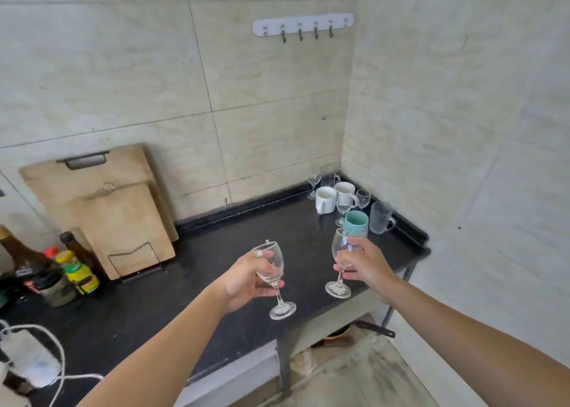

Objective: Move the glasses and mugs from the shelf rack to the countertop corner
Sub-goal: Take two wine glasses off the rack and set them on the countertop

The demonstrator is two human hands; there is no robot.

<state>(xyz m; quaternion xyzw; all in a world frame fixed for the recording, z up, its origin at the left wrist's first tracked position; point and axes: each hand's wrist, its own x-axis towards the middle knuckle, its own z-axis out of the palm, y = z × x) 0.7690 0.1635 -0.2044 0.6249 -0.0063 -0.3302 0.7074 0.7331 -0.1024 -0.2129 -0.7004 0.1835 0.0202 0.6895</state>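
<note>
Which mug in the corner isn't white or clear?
The teal ceramic mug, frontmost, just beyond the right hand. The two white ceramic mugs sit behind it; the frosted glass mug beside it is colourless.

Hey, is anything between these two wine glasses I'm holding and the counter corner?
Yes. The teal mug and frosted glass mug front the cluster filling the corner, right behind the right wine glass. Bare countertop lies to their left.

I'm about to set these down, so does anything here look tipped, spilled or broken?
Nothing looks spilled or broken. Only the wine glass in your left hand tilts, its foot swung right; the glass in your right hand is nearly upright. The mugs and glasses in the countertop corner stand upright.
</note>
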